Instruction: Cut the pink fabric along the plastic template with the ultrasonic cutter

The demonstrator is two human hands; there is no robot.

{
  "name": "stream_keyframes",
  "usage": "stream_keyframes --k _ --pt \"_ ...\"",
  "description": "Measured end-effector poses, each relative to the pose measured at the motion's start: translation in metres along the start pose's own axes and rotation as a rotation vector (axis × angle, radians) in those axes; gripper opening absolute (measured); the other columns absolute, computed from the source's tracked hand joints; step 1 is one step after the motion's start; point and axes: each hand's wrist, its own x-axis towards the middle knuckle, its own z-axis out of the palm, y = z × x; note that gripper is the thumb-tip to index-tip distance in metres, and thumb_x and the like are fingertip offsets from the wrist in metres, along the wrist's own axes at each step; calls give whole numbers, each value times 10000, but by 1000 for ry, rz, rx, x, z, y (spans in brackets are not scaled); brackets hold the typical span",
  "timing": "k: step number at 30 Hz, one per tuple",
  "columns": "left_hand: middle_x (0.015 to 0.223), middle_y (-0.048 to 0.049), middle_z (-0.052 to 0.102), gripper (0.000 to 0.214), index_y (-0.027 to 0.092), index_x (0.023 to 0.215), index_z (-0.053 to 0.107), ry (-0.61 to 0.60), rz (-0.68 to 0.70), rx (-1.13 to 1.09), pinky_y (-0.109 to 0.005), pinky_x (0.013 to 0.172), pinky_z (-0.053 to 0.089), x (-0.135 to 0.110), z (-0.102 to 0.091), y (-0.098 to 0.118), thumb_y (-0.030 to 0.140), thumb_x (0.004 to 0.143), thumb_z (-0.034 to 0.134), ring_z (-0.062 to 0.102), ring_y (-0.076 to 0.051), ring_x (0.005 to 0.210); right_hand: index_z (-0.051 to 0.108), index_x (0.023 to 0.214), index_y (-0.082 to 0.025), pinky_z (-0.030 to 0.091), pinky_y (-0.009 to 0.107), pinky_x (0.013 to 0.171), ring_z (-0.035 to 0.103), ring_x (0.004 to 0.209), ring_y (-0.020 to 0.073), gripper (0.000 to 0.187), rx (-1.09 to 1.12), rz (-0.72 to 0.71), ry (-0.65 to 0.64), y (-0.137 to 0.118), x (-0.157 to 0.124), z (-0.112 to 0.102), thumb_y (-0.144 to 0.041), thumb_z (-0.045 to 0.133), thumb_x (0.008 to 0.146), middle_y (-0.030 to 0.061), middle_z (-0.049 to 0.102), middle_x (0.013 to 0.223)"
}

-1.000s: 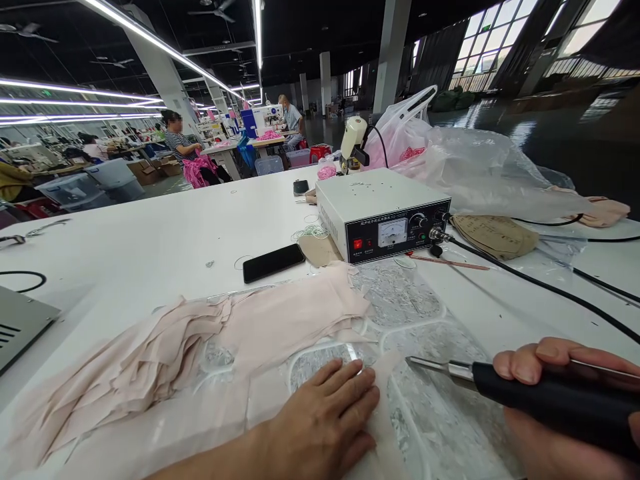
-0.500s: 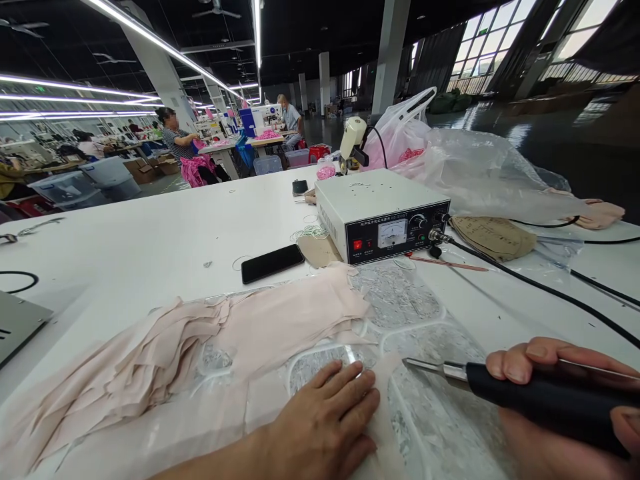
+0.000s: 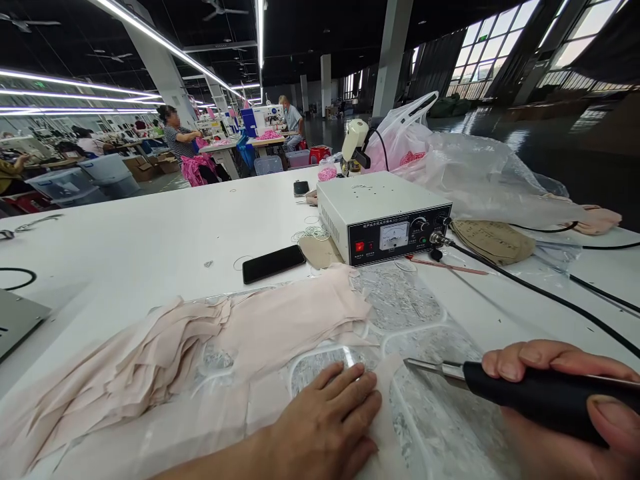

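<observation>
1. Head view: a wide white desk (image 3: pixel 150 227) is seen to fill most of the picture, with other people seated at work far behind it.
2. Crumpled clear plastic bags (image 3: pixel 475 173) are heaped at the far right of the desk.
3. A loose pile of pale pink cloth (image 3: pixel 150 353) is spread across the near left, its edge overlapping a clear sheet.
4. The clear sheet (image 3: pixel 430 413), marked with rounded outlines, is laid flat on the near middle of the desk.
5. A white box (image 3: pixel 383 213) with a black front, a dial and knobs is set behind the sheet. A black cable (image 3: pixel 525 283) is run from it toward the near right.
6. The right hand (image 3: pixel 560 433) is clamped around the black handle of a tool (image 3: pixel 525 393), with the thumb laid along the near side.
7. The left hand (image 3: pixel 325 427) is pressed flat, fingers straight and close together, on a cloth piece (image 3: pixel 387 393) that lies on the clear sheet.
8. The tool is held nearly level just above the sheet. Its metal tip is pointed left, near the left fingertips but apart from them.
9. A black phone (image 3: pixel 273 263) is laid face up, left of the box and beyond the cloth pile.
</observation>
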Motion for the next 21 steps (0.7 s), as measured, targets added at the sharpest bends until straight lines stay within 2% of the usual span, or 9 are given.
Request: stream_keyframes --k 4,8,12,18,21 --pt "1395 -145 529 402 75 1320 505 -8 -2 -9 -451 1090 427 -1 1 0 329 1020 420 499 -283 1307 561 746 -233 466 409 476 482 555 210 183 -20 -40 -47 -2 4 2 -327 495 603 6 510 688" --pt "1404 -150 518 409 71 1325 505 -27 -10 -27 -466 1086 429 -2 1 0 325 1015 421 493 -295 1310 559 775 -237 453 381 438 453 536 198 196 -32 -100 -87 -4 7 8 -372 503 644 3 496 679" --pt "1395 -151 528 403 81 1326 507 -21 -24 -53 -457 1094 418 -2 0 1 315 1004 445 491 -287 1312 572 832 -231 461 403 455 471 543 213 244 -31 -121 -95 -4 4 14 -336 484 631 18 512 701" --pt "1393 -153 528 404 69 1321 513 -14 -19 -46 -455 1086 422 1 0 2 316 1012 428 485 -288 1316 569 788 -232 469 391 501 445 586 196 226 34 30 -5 -1 3 15 -327 473 607 6 440 716" --pt "1396 -148 527 404 61 1313 518 -22 -14 -30 -461 1076 428 1 0 2 317 1019 408 495 -295 1304 561 781 -219 462 374 473 440 576 191 232 49 16 -27 0 4 15 -307 480 582 -5 424 691"
